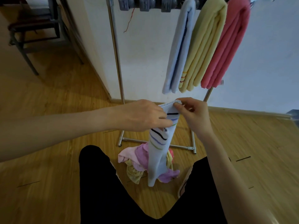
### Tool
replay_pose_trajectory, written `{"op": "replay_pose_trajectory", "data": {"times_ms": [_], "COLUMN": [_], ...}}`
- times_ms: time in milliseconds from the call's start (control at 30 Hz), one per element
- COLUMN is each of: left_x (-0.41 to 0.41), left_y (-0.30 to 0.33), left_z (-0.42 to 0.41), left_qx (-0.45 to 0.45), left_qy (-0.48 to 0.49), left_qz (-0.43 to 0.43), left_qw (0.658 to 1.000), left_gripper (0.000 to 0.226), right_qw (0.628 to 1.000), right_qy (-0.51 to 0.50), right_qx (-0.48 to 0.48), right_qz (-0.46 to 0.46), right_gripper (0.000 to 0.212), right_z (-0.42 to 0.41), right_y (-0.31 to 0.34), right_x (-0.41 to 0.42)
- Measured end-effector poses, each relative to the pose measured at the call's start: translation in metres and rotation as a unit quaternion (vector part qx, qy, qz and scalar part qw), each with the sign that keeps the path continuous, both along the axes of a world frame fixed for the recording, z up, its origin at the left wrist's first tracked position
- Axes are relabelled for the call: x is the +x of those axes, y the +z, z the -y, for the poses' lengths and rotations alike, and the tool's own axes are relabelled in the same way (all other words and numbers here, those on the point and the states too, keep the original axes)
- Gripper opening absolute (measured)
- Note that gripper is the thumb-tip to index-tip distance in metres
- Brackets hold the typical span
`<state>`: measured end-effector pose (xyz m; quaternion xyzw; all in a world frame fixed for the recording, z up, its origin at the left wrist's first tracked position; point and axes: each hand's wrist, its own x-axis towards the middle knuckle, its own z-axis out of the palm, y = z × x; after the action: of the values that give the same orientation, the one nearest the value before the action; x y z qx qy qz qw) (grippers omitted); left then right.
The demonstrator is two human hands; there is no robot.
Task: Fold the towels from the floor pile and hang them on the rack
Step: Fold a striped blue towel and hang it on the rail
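Now both hands hold the striped towel (159, 143) up above the floor pile (142, 165): left hand (145, 117) grips mid-fold, right hand (191, 113) pinches the top edge. Loose pinch could slip, fold opens, towel drops short of the rack (115, 46) beyond.

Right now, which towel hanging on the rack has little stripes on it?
The yellow towel, the middle of the three hanging. It has thin coloured stripes near its bottom edge. The light blue towel on its left and the pink towel on its right look plain.

both hands (146, 118) (192, 113) raised together, fingers curled in pinch grips
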<state>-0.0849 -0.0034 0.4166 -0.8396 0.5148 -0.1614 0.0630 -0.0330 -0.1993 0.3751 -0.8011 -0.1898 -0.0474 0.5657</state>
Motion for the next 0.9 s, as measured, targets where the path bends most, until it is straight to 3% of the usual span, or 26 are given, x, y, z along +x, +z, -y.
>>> {"op": "replay_pose_trajectory", "data": {"times_ms": [100,233,667,900], "left_x": [0.006,0.009,0.008,0.013], "left_y": [0.002,0.000,-0.001,0.024], "left_z": [-0.003,-0.004,0.002,0.014], "left_qx": [-0.092,-0.199,-0.301,-0.384], "left_qy": [0.078,0.181,0.264,0.266], "left_qz": [-0.032,-0.116,-0.118,-0.077], "left_qw": [0.992,0.956,0.909,0.880], "left_gripper": [0.002,0.029,0.024,0.019], "right_qw": [0.999,0.994,0.987,0.996], "right_qy": [0.047,0.091,0.148,0.047], "right_qx": [0.017,0.055,0.055,0.036], "right_qz": [-0.004,-0.016,-0.029,0.070], "right_gripper": [0.013,0.015,0.029,0.024], "right_z": [-0.004,-0.007,-0.003,-0.014], "right_y": [0.006,0.014,0.021,0.031], "right_x": [-0.007,-0.015,-0.020,-0.008]}}
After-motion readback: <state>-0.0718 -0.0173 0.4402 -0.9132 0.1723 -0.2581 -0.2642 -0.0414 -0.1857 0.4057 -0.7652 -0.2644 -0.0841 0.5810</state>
